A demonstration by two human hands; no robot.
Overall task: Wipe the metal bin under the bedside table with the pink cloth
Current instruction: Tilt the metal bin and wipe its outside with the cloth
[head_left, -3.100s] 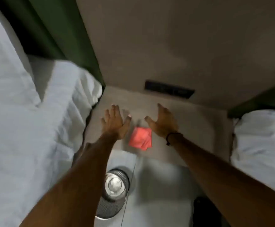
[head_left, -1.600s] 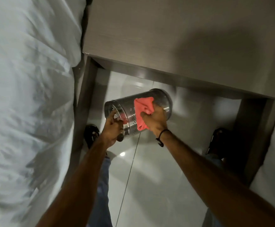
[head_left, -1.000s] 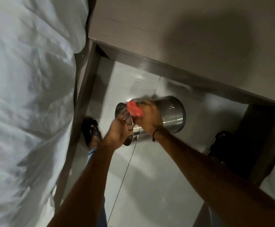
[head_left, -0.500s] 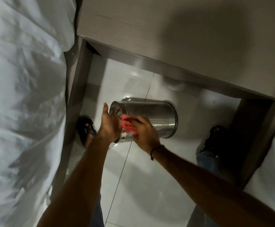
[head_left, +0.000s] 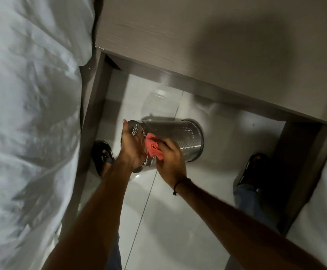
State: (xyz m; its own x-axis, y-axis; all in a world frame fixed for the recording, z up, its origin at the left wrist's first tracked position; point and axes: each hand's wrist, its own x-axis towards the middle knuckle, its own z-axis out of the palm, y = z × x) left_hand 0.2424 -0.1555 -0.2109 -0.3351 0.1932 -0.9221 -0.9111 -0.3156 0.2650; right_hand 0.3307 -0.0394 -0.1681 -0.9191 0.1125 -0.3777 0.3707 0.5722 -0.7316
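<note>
Metal bin held tipped on its side off the floor tiles, below the bedside table. Left hand clamped on its open rim. Right hand, just beside, presses bunched pink cloth against bin wall near rim.
</note>
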